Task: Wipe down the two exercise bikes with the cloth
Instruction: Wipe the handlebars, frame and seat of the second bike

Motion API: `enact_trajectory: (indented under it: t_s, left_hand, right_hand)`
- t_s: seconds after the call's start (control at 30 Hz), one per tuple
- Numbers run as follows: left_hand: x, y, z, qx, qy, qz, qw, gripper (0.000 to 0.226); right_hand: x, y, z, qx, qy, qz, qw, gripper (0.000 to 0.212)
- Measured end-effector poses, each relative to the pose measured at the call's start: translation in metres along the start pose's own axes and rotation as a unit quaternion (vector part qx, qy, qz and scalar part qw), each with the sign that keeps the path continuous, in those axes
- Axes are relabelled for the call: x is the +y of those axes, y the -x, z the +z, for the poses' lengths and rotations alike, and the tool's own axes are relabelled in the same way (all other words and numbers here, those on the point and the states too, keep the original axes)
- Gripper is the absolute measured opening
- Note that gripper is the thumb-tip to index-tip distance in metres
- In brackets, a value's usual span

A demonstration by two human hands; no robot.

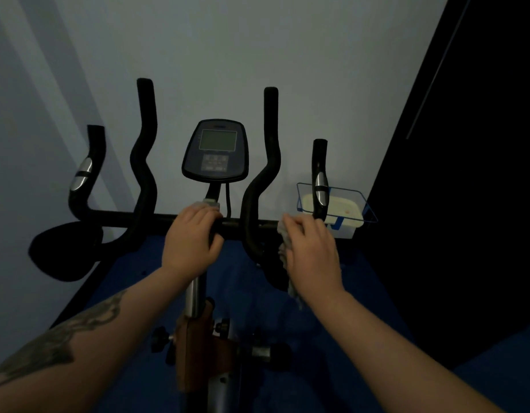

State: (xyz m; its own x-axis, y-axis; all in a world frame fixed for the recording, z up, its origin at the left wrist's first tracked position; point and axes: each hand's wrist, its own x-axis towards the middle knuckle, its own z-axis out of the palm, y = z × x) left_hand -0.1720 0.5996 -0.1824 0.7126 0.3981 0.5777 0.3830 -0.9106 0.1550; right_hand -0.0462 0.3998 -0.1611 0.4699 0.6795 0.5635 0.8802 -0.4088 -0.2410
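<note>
One exercise bike stands right in front of me, with black handlebars and a console with a grey screen. My left hand grips the black crossbar just below the console stem. My right hand holds a grey cloth against the crossbar, between the inner right handlebar and the outer right grip. The cloth hangs down under my palm. A second bike is not in view.
A clear blue-edged holder with a pale box in it sits on the wall behind the right grip. A black saddle-like shape lies at the left. The bike's post and adjustment knobs are below. Blue floor; a dark wall stands at the right.
</note>
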Motion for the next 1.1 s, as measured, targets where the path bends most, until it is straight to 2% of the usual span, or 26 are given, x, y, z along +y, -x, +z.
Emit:
enact_trajectory:
  t_s: [0.13,0.2,0.3,0.37,0.47,0.53,0.7,0.9,1.1]
  left_hand:
    - [-0.003,0.004,0.004,0.027,0.007,0.008,1.000,0.037]
    - [-0.003,0.003,0.004,0.031,0.012,0.007,0.999,0.038]
    - [-0.001,0.002,0.001,0.022,0.023,0.001,1.000,0.039]
    - [0.000,0.001,-0.002,0.015,0.042,-0.008,0.999,0.040]
    - [-0.001,0.000,-0.005,0.002,0.069,-0.017,0.997,0.041]
    - [-0.001,0.000,-0.005,-0.002,0.055,0.004,0.998,0.038]
    - [0.000,0.003,-0.001,-0.013,0.016,0.074,0.997,0.033]
    - [-0.002,0.006,0.008,0.028,0.012,0.077,0.997,0.034]
    - [0.001,0.006,0.005,0.024,-0.003,0.072,0.997,0.035]
  right_hand:
    - [-0.004,0.035,0.002,0.004,-0.005,-0.015,1.000,0.063]
    - [-0.002,0.022,0.002,0.001,-0.032,-0.017,0.999,0.059]
    - [-0.006,-0.016,0.005,-0.019,-0.078,0.048,0.996,0.046]
    - [-0.012,-0.021,0.008,-0.017,-0.084,0.072,0.994,0.044]
    - [-0.017,0.007,0.008,0.002,-0.071,0.043,0.997,0.054]
    - [-0.016,0.023,0.009,0.014,-0.069,0.029,0.997,0.059]
    - [-0.028,-0.022,0.015,0.030,-0.164,0.103,0.981,0.034]
    - [-0.044,0.030,0.024,0.110,-0.195,0.133,0.965,0.037]
    - [-0.039,-0.026,0.020,0.062,-0.178,0.106,0.976,0.031]
